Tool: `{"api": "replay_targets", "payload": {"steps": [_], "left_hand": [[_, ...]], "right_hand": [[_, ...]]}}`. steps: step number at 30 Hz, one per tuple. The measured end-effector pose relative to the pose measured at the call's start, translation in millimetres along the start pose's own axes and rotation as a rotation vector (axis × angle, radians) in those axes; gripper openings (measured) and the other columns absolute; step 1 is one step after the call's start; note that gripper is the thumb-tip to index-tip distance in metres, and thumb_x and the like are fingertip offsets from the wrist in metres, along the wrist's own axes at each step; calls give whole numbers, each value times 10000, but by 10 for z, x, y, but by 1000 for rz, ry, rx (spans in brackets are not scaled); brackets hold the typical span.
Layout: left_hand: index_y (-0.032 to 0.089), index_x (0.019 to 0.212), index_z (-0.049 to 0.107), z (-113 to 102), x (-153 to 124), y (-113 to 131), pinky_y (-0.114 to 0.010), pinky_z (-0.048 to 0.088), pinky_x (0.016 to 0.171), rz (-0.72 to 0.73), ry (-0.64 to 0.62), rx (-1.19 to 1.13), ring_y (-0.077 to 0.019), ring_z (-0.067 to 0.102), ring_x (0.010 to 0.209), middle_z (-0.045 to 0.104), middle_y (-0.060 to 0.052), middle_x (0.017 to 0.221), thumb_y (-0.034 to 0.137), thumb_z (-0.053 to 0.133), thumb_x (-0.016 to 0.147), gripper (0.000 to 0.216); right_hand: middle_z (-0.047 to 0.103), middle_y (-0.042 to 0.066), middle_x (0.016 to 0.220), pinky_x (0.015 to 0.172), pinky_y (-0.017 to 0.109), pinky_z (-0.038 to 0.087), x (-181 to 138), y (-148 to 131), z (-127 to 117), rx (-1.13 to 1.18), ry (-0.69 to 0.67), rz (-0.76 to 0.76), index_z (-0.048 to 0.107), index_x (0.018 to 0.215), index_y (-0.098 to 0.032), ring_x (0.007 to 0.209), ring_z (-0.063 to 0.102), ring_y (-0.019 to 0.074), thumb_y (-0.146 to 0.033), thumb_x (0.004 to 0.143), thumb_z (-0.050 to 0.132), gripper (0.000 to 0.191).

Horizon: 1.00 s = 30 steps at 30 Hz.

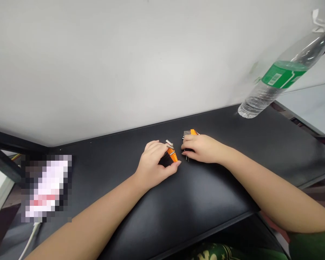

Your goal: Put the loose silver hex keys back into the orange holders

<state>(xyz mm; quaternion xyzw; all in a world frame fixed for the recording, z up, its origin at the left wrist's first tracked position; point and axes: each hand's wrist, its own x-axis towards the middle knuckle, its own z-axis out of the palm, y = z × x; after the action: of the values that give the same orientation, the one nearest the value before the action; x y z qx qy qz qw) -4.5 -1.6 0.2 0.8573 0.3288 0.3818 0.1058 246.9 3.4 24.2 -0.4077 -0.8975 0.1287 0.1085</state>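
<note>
My left hand [154,164] is closed around a small orange and black holder [172,154] with metal hex keys sticking out of its top. It rests on the black table [124,173]. Close to its right, my right hand [203,148] lies curled over a second orange holder [193,132] with a row of metal hex keys, fingers pressed on the keys. The two hands are a few centimetres apart near the table's middle.
A clear plastic water bottle [281,76] with a green label stands at the table's far right. A white wall [111,65] runs directly behind the table. A blurred-out object [46,187] with a white cable lies at the left.
</note>
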Motion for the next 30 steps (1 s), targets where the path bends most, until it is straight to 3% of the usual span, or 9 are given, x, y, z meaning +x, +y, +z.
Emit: {"api": "replay_targets", "payload": {"steps": [3,7,11,13,15,18,20,25,30], "left_hand": [[229,898,625,-5,7,15,-473,504,1076,-10,-6,3,-218,724,905,767,-26,962,380,771,812,227],[233,901,632,-13,18,33,-468,511,1056,-5,-7,13,-226,724,912,766,-25,936,390,770,814,227],[237,926,641,-9,20,28,-456,523,1021,0,9,13,-239,725,936,766,-29,945,386,778,812,232],[238,961,643,-7,17,23,-451,524,1007,-15,22,26,-242,723,946,768,-32,965,388,777,816,248],[236,986,644,-8,16,21,-445,528,982,-35,32,45,-242,720,940,767,-35,967,392,772,822,260],[226,983,651,-14,22,26,-423,539,919,-61,22,50,-234,715,897,764,-38,944,393,762,829,253],[222,985,657,-16,29,34,-412,541,892,-76,10,36,-229,713,883,763,-40,940,388,762,828,252],[212,970,665,-27,50,68,-394,544,876,-84,-8,-63,-228,711,902,763,-51,954,361,780,811,246],[216,1021,688,-79,66,97,-337,558,801,-98,-168,-360,-183,688,839,744,-42,949,293,771,809,240]], "right_hand": [[680,55,965,698,291,451,15,8,34,-79,28,-8,712,897,-176,800,622,164,-271,1021,585,202],[669,63,946,594,292,366,25,35,23,-250,96,22,684,913,-165,720,588,154,-301,1062,508,268],[689,103,930,572,312,356,31,73,-68,-327,274,175,663,905,-153,722,615,189,-292,1065,465,290],[696,98,858,591,313,400,32,84,-116,-183,401,279,637,833,-167,709,628,198,-301,1044,506,282],[689,58,730,575,303,444,29,69,-143,161,488,389,608,789,-189,616,622,179,-358,1020,568,290],[665,4,594,460,273,449,30,-23,-133,780,492,480,595,800,-203,434,567,137,-485,965,661,333],[670,4,585,408,256,435,42,-115,-106,1051,478,447,597,797,-197,401,570,132,-510,916,725,359],[680,5,665,462,250,510,92,-318,-42,1342,552,362,614,793,-186,577,712,179,-476,859,804,353],[679,-3,686,550,254,535,114,-355,13,1402,499,424,611,805,-188,662,719,173,-494,858,798,362]]}}
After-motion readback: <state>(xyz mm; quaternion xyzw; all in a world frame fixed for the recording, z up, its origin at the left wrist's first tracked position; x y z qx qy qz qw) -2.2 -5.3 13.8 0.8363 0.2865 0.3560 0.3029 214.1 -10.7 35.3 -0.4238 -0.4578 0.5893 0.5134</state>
